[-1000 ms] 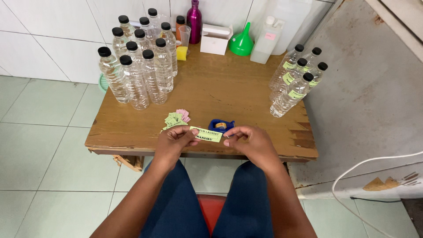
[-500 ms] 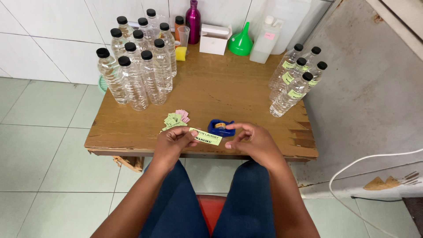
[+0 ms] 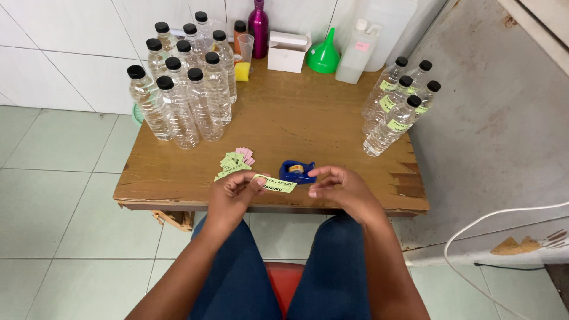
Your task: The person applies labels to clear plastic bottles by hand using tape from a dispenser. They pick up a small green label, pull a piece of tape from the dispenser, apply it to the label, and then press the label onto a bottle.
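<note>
My left hand (image 3: 234,189) pinches one end of a light green paper label (image 3: 276,184) over the near edge of the wooden table (image 3: 284,124). My right hand (image 3: 338,185) is just right of the label, its fingertips reaching to the blue tape dispenser (image 3: 297,171) behind the label. A small pile of green and pink labels (image 3: 235,161) lies just beyond my left hand.
Several unlabelled clear bottles with black caps (image 3: 184,95) stand at the table's back left; several labelled ones (image 3: 400,104) stand at the right. Along the back are a magenta bottle (image 3: 259,28), white box (image 3: 288,51), green funnel (image 3: 323,58) and white jug (image 3: 357,53). A white cable (image 3: 474,231) hangs right.
My right hand has let go of the label's right end and moved up to the tape dispenser. My left hand keeps hold of the label.
</note>
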